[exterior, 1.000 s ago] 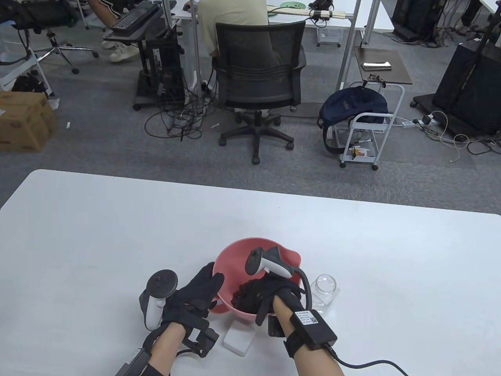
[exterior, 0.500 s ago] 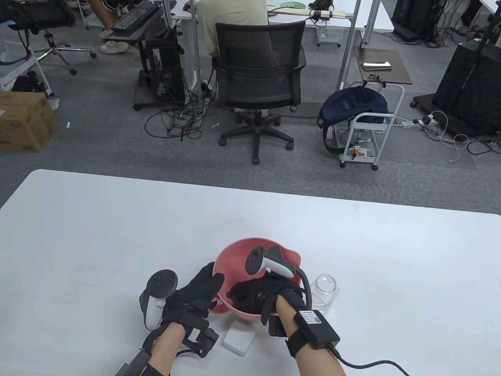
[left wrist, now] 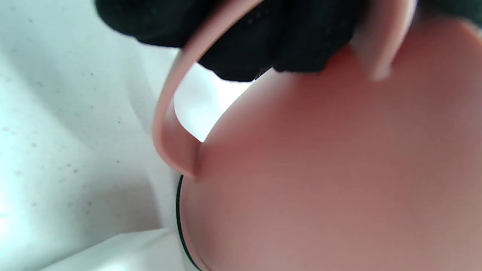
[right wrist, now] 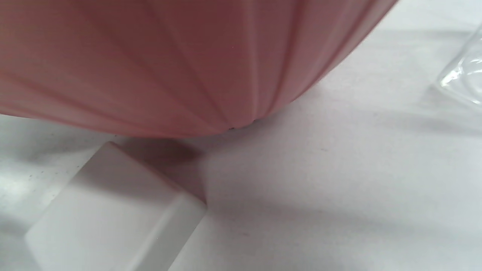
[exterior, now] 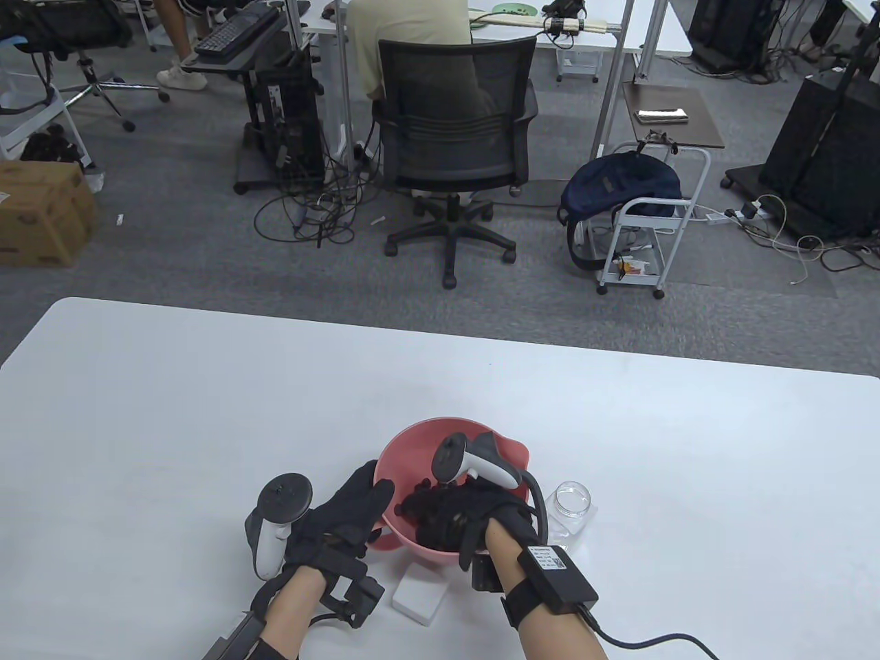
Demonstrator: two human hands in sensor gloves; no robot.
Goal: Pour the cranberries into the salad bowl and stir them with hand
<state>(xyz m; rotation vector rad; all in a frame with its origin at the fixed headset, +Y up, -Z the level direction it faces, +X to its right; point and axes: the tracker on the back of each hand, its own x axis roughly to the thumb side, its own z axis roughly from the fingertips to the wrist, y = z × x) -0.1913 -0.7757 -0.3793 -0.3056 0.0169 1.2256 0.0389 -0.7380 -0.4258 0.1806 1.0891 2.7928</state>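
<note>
The pink salad bowl [exterior: 412, 450] stands near the table's front edge. My left hand [exterior: 357, 509] grips its left handle; in the left wrist view the black fingers [left wrist: 241, 45] curl through the handle loop [left wrist: 169, 124] against the bowl wall [left wrist: 320, 180]. My right hand [exterior: 450, 519] reaches down inside the bowl, fingers spread loosely among the dark cranberries [exterior: 411, 502], which blend with the black glove. The right wrist view holds only the bowl's outer wall [right wrist: 169, 64], no fingers.
An empty glass jar [exterior: 572, 502] stands just right of the bowl, its edge [right wrist: 463, 75] in the right wrist view. A white square lid [exterior: 421, 597] lies in front of the bowl, close to its base [right wrist: 113, 214]. Behind the table is an office chair.
My right hand has shifted slightly left and farther into the bowl, pushing the cranberries about. The left hand and the bowl have stayed in place.
</note>
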